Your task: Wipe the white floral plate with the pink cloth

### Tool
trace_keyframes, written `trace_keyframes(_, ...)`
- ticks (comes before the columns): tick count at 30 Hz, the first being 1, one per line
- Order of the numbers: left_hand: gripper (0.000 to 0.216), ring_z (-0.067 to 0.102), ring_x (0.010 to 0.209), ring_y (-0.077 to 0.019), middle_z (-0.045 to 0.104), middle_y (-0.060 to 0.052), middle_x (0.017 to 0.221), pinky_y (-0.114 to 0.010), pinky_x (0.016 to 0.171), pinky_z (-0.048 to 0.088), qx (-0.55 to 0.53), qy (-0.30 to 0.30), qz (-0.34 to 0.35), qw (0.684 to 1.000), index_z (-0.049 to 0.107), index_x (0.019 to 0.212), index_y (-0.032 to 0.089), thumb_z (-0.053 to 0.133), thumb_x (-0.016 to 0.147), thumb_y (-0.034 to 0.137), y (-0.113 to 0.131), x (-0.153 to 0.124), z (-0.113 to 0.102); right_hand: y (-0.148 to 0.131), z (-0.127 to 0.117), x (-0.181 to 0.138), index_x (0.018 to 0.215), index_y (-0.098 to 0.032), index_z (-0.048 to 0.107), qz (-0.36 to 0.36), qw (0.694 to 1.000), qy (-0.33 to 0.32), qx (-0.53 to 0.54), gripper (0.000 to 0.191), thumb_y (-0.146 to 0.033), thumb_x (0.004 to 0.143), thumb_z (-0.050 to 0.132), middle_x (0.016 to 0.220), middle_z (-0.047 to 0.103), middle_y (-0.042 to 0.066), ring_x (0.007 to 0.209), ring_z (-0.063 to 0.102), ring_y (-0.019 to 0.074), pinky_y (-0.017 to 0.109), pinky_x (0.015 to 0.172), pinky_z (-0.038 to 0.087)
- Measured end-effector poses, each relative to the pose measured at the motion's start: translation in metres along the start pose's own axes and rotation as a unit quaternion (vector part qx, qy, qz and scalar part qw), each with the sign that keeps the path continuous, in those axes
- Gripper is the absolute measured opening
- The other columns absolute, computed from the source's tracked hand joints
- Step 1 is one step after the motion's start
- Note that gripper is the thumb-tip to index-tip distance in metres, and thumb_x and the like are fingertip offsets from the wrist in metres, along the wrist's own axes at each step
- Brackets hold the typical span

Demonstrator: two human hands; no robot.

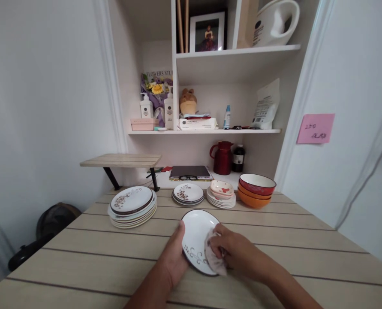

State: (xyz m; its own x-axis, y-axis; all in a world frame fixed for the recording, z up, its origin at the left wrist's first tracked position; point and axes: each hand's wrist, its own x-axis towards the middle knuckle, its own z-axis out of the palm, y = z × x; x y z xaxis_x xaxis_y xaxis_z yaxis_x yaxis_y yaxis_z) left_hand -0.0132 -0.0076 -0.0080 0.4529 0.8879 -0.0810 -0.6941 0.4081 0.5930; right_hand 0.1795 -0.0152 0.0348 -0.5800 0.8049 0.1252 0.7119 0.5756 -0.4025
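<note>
A white plate point(195, 229) with a dark rim and brown floral scrolls is held tilted over the slatted table, its face toward me. My left hand point(177, 253) grips its left edge, thumb on the rim and the other fingers hidden behind it. Bunched in my right hand point(224, 244) is a pale pinkish cloth point(215, 257), pressed against the right side of the plate's face. Just beyond the plate sits a short stack of similar floral plates point(188, 193).
Large stacked plates point(133, 206) stand at the left by a small raised shelf point(121, 160). Small dishes point(221, 195) and nested red and orange bowls point(257, 191) line the back right. Behind the table point(91, 257), a cabinet holds a red jug point(223, 159) and a dark bottle point(239, 159).
</note>
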Motion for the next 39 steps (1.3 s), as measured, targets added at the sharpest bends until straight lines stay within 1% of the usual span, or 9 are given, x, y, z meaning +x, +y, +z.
trace_keyframes(4,0.067,0.051,0.116,-0.0292,0.060,-0.016,0.121,-0.043,0.103,0.030,-0.001,-0.029,-0.021,0.999,0.048,0.127,0.011,0.041,0.081,0.059,0.001,0.001,0.000,-0.021,0.015,0.012,0.083,-0.024,0.056,-0.011,0.997,0.062,0.038,0.029,-0.004,0.064,0.048,0.100,0.052,0.000,0.080,0.052,0.0120,0.021,0.069,0.037)
trace_keyframes(7,0.065,0.052,0.116,-0.0288,0.061,-0.016,0.119,-0.042,0.103,0.030,0.004,-0.023,-0.014,1.000,0.049,0.126,0.012,0.041,0.081,0.059,0.003,0.001,0.004,-0.031,0.022,0.027,0.093,-0.028,0.058,0.015,0.993,0.114,0.018,0.023,-0.017,0.074,0.054,0.111,0.049,0.001,0.089,0.053,0.0149,0.024,0.075,0.038)
trace_keyframes(13,0.066,0.050,0.118,-0.0295,0.061,-0.017,0.120,-0.044,0.105,0.027,0.010,-0.023,-0.018,1.000,0.044,0.131,0.014,0.043,0.081,0.057,0.001,-0.001,0.008,-0.018,0.009,0.035,0.102,-0.032,0.057,0.110,0.971,0.182,-0.110,0.022,-0.025,0.083,0.048,0.109,0.051,0.002,0.083,0.056,0.0160,0.023,0.060,0.032)
trace_keyframes(18,0.068,0.048,0.121,-0.0296,0.057,-0.017,0.124,-0.045,0.107,0.022,-0.001,-0.062,-0.010,0.998,0.038,0.136,0.014,0.042,0.082,0.055,0.001,-0.003,0.004,0.002,-0.006,0.010,0.082,-0.024,0.058,0.139,0.975,0.089,-0.149,0.015,-0.015,0.071,0.052,0.094,0.053,0.001,0.069,0.052,0.0127,0.024,0.052,0.019)
trace_keyframes(23,0.071,0.049,0.119,-0.0300,0.058,-0.018,0.122,-0.045,0.105,0.024,-0.003,-0.058,-0.012,0.998,0.040,0.134,0.013,0.041,0.080,0.059,0.003,-0.004,0.003,-0.006,0.002,-0.002,0.075,-0.023,0.056,0.033,0.996,-0.012,-0.076,0.014,-0.015,0.064,0.058,0.087,0.054,-0.002,0.070,0.050,0.0119,0.023,0.055,0.023)
trace_keyframes(27,0.071,0.052,0.115,-0.0300,0.062,-0.017,0.116,-0.045,0.103,0.029,0.008,-0.057,-0.023,0.998,0.046,0.130,0.012,0.040,0.080,0.062,0.003,-0.002,0.004,-0.028,0.019,0.017,0.086,-0.026,0.055,0.022,0.999,0.037,-0.022,0.020,-0.021,0.068,0.061,0.097,0.052,-0.002,0.082,0.052,0.0138,0.023,0.067,0.033)
trace_keyframes(33,0.064,0.051,0.116,-0.0289,0.062,-0.016,0.117,-0.044,0.103,0.029,0.014,-0.044,-0.019,0.999,0.048,0.129,0.015,0.042,0.081,0.057,0.001,-0.001,0.009,-0.030,0.012,0.038,0.097,-0.027,0.055,0.084,0.972,0.183,-0.122,0.017,-0.027,0.080,0.054,0.106,0.051,0.004,0.089,0.052,0.0184,0.027,0.070,0.034)
trace_keyframes(36,0.067,0.049,0.119,-0.0297,0.061,-0.017,0.119,-0.044,0.105,0.026,0.012,-0.037,-0.024,0.999,0.047,0.130,0.013,0.043,0.080,0.058,0.001,-0.002,0.008,-0.012,0.004,0.028,0.091,-0.025,0.055,0.123,0.968,0.168,-0.139,0.011,-0.027,0.080,0.054,0.097,0.053,0.003,0.081,0.053,0.0165,0.025,0.062,0.031)
trace_keyframes(39,0.067,0.049,0.119,-0.0299,0.060,-0.017,0.120,-0.045,0.105,0.026,0.009,-0.031,-0.016,0.999,0.044,0.132,0.013,0.044,0.080,0.057,0.001,-0.003,0.006,0.001,0.005,0.014,0.080,-0.022,0.054,0.111,0.983,0.087,-0.118,0.007,-0.022,0.074,0.057,0.090,0.052,0.000,0.068,0.051,0.0120,0.023,0.056,0.026)
